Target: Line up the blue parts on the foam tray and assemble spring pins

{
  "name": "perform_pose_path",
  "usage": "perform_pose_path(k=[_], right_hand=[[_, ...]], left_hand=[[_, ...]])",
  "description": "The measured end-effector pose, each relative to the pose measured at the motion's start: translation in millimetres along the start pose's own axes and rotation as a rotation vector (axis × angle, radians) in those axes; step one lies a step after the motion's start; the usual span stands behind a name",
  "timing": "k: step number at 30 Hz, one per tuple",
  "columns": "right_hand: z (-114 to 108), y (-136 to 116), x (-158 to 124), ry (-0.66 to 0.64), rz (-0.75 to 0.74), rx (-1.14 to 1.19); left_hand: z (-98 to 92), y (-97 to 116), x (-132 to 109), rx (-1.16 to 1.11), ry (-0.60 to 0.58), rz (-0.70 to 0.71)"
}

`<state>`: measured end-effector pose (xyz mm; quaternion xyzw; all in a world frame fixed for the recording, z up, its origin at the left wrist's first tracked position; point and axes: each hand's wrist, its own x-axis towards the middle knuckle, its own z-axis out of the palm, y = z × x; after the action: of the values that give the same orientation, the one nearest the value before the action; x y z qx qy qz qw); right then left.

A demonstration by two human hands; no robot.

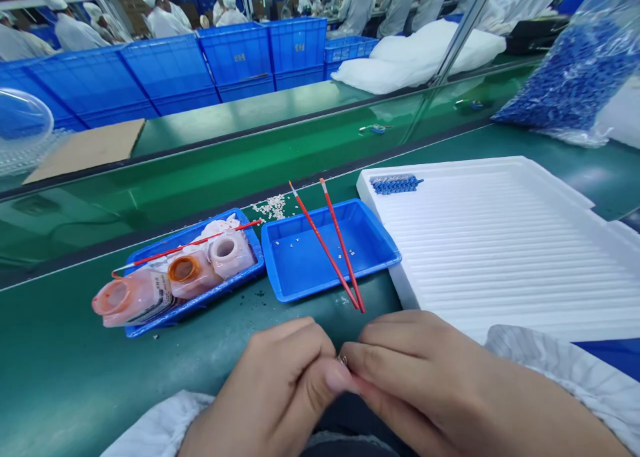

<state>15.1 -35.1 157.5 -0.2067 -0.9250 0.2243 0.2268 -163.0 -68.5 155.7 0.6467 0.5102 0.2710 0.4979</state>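
Closed in a narrow grip, the left hand (270,393) and right hand (425,383) pinch one tiny metal ring (342,359). Ahead of the grip, left to right: three paint bottles (190,275) and one red brush (185,243) in a blue tray (200,303), two red brushes (323,243) in a second blue tray (285,277), one white foam tray (500,257).

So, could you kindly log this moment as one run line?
left hand: pinching tiny metallic part | right hand: pinching same part | nearest: rectangular blue plastic tray holding two thin red brushes

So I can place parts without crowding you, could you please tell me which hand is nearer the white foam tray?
The right hand is nearer, just in front of the near edge of the white foam tray. The left hand is farther away, beyond the right hand and off to the tray's left.
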Motion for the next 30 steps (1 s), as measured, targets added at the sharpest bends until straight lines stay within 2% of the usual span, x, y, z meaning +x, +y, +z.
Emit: perform_pose_path(k=[2,4,6,9,12,15,20,23,27,30], right_hand=[[-3,-1,1,-0.028,0.052,0.066],[-4,-2,2,-0.032,0.063,0.065],[-3,-2,2,0.013,0.040,-0.002],[-1,-1,1,0.040,-0.043,-0.125],[-4,3,2,-0.040,-0.157,-0.222],[-8,7,4,-0.077,-0.230,-0.278],[-12,13,5,-0.038,-0.411,-0.340],[-14,15,5,-0.038,-0.458,-0.347],[-19,17,4,-0.053,-0.457,-0.320],[-19,17,1,-0.042,-0.345,-0.192]], left_hand=[[-2.6,3,2,0.270,0.045,0.216],[-2.6,6,3,0.361,0.048,0.276],[0.1,7,4,0.322,0.060,0.189],[5.6,5,4,0.096,0.098,-0.074],[7.9,1,7,-0.323,-0.005,-0.353],[5.5,1,11,-0.676,-0.111,-0.518],[1.0,8,13,-0.861,-0.158,-0.589],[1.0,9,12,-0.974,-0.208,-0.634],[3.5,8,11,-1.083,-0.236,-0.670],[7.0,7,9,-1.054,-0.190,-0.622]])
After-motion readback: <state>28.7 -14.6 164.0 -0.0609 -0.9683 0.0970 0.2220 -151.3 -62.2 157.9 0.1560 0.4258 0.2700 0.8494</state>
